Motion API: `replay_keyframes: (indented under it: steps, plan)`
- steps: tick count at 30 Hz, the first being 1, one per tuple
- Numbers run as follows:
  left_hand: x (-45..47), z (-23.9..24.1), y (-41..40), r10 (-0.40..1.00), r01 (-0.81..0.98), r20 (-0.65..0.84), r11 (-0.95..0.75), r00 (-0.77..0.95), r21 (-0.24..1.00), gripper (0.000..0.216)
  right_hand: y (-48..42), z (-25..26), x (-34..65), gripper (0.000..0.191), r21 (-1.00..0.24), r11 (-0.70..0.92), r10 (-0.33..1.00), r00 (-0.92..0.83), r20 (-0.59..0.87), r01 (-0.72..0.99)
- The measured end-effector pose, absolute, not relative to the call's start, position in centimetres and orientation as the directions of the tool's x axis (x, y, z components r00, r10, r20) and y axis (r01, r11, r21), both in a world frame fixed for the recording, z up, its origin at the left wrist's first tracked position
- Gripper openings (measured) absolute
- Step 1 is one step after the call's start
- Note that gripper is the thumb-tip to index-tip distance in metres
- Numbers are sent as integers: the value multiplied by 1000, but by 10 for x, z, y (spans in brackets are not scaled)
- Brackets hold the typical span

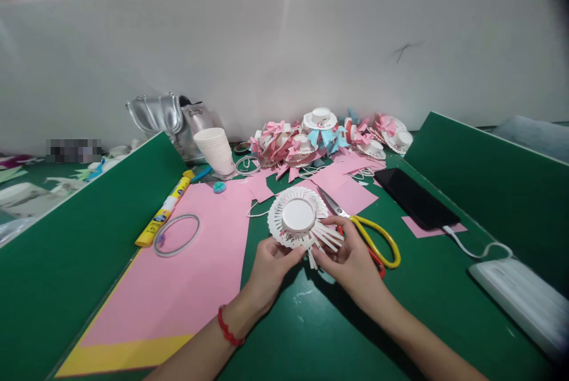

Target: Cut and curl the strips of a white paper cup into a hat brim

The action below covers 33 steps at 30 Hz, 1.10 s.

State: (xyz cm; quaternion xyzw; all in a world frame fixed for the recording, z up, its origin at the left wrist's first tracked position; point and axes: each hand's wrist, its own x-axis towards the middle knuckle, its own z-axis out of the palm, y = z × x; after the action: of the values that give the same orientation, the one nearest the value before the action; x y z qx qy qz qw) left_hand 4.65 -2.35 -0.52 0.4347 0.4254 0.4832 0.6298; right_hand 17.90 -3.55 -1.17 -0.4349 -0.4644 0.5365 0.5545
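Between my two hands is a white paper cup [298,215] cut into strips and spread out like a flower, its round base facing up. Thumb and fingers of my left hand [274,262] pinch its lower left edge. My right hand [349,250] grips the strips at the lower right, some of which stick out straight while the others are folded into a looped rim. Scissors [376,239] with yellow and red handles lie on the table just behind my right hand, partly hidden by it. A red bracelet circles my left wrist.
Pink paper sheets [191,286], a glue stick [164,209] and a ring of tape [176,236] lie at left. Stacked paper cups [214,151] lean behind. Finished cup pieces with bows [306,141] are heaped at the back. A phone [415,198] is cabled at right; green dividers [489,185] flank the table.
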Motion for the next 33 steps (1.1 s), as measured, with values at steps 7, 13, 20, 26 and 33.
replay_keyframes:
  steps: [7, 13, 20, 26, 33]
  plan:
    - [46, -6, -23, 979, -216, -88, 127, 182, 968, 20, -36, -14, 179, 37, -983, 59, 998, 9, 59, -171]
    - [48, -4, -23, 986, -165, -108, 128, 129, 978, 25, -34, -17, 180, 36, -979, 46, 999, -12, 49, -199]
    - [50, 2, -25, 987, -153, -110, 127, 115, 980, 27, -33, -20, 181, 37, -987, 77, 997, 20, 75, -142]
    - [50, 3, -26, 981, -167, -133, 156, 143, 973, 31, -34, -17, 179, 37, -986, 83, 996, -14, 86, -142]
    - [51, 3, -26, 986, -135, -128, 142, 105, 981, 30, -36, -16, 177, 34, -986, 96, 995, -16, 99, -137]
